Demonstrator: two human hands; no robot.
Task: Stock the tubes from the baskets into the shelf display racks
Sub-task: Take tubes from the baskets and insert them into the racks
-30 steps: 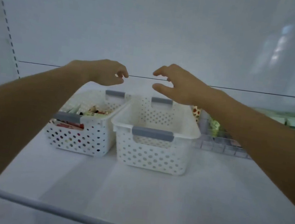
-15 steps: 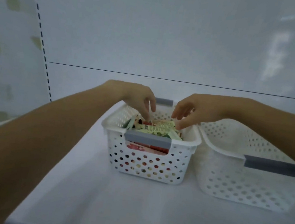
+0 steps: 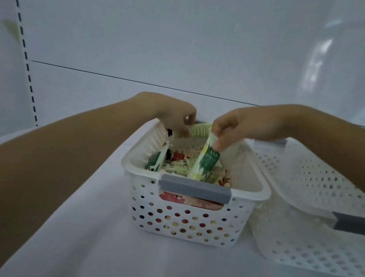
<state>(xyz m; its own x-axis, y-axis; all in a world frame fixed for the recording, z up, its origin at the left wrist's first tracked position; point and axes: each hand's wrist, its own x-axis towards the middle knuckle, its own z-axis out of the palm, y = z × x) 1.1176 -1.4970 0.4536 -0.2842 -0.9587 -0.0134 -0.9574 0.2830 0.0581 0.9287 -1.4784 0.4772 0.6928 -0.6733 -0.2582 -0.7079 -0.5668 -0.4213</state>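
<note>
Rightward, a second basket stands just beside the tube basket, perhaps touching.

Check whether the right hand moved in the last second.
Yes: the right hand went from above the empty basket down-left into the filled basket, pinching a green tube.

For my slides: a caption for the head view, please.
Right hand pinches a green tube over the filled basket; left hand grips a pale tube.

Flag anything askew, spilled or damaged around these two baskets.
Nothing stands out. Tubes lie jumbled inside the left basket, none spilled onto the shelf. The right hand pinches a green tube; the left hand grips a pale tube.
</note>
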